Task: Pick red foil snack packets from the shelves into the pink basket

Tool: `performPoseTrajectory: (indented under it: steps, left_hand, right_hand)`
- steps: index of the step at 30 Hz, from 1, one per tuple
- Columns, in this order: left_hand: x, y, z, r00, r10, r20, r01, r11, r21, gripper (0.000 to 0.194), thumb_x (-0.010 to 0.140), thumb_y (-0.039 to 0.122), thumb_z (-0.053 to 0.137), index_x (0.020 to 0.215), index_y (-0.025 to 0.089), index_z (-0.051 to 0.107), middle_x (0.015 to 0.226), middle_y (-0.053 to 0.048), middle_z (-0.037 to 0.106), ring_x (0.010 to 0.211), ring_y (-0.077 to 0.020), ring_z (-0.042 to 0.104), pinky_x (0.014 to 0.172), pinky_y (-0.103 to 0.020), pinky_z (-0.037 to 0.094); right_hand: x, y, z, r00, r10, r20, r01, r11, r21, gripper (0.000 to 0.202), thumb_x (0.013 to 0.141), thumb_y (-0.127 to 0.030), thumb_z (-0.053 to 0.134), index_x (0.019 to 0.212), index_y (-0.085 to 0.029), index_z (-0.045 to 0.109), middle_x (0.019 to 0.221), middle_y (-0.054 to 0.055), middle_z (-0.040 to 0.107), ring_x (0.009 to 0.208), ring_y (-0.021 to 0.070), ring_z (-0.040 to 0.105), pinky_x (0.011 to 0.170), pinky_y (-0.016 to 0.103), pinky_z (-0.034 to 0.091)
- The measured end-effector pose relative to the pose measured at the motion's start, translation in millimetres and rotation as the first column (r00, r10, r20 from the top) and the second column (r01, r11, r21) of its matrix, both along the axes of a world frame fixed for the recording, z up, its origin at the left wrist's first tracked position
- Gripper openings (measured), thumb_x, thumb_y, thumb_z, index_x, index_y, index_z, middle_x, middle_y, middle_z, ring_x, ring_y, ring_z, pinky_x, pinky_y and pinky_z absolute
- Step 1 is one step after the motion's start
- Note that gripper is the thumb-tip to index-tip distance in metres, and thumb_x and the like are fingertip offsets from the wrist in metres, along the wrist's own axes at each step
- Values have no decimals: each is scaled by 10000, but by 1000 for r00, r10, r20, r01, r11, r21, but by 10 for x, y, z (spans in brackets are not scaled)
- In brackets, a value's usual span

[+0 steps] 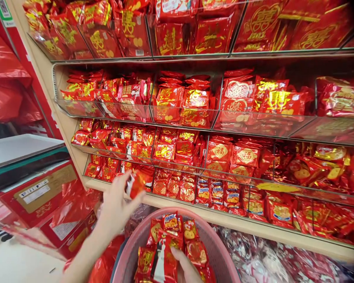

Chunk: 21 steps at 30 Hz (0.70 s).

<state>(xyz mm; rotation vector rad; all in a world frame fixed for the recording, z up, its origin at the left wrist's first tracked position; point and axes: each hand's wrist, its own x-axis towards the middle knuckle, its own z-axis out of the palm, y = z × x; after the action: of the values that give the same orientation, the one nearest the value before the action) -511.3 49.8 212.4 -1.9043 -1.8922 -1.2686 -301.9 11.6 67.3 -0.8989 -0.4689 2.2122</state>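
My left hand (118, 206), slightly smeared by motion, is in front of the lowest shelf row. Between its fingers and thumb is a small red snack packet (137, 184) with a dark and white edge. At the bottom of the view, my right hand (186, 266) grips a larger red packet (163, 259) printed with a white and black figure, its thumb on the front. That packet is over a pink plastic basket (225, 249), where several small red packets (196, 252) lie. The right hand's fingers are hidden beneath its packet.
Tiered shelves with clear dividers hold many red and gold packets (168, 100). A wooden ledge (253, 226) runs along the bottom, above clear-bagged goods (271, 255). Red cartons (47, 196) and red plastic bags (73, 208) stand at the left, below a grey-white flat top (23, 147).
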Motion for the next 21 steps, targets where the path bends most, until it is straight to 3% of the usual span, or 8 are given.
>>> performPoseTrajectory:
  steps: [3,7,14,18,21]
  left_hand:
    - [359,-336,-360,994,-105,15,106,968,-228,556,816,464,537,1306,237,403,1180,-82,589,1072,-262,563,876,-411,434]
    - [748,-579,-593,996,-82,-35,59,904,-423,590,823,389,506,1368,225,351,1234,-102,566,1108,-278,555,846,-420,450]
    - [1003,-715,-722,977,-39,-209,-57,899,-434,616,832,377,478,1399,183,339,1324,-148,498,1105,-300,553,862,-451,444]
    - [1111,-741,-715,976,-40,-216,-67,881,-468,633,856,439,445,1419,185,310,1316,-166,498,1103,-323,543,852,-477,439]
    - [1114,-778,-685,985,-84,-151,-11,841,-541,711,830,542,451,1427,187,301,1336,-192,472,1122,-366,523,869,-528,424]
  right_hand:
    - [-49,16,24,999,-11,-48,7,996,-87,390,700,-456,689,997,-209,631,902,34,740,750,196,687,606,298,533]
    - [-27,-16,122,998,26,-65,-34,992,-119,415,764,-499,611,1115,-277,596,1051,-18,715,820,158,677,565,240,511]
    - [45,-106,162,970,-76,-233,57,995,-87,445,819,-577,477,1175,-332,580,1146,-34,682,989,178,624,735,290,500]
    - [73,-162,226,970,-73,-234,64,997,-47,558,793,-650,444,1195,-287,577,1201,8,654,1059,205,590,802,319,477]
    - [103,-192,274,984,-75,-164,75,997,-4,514,785,-588,520,1153,-240,612,1182,29,664,1081,204,576,837,313,460]
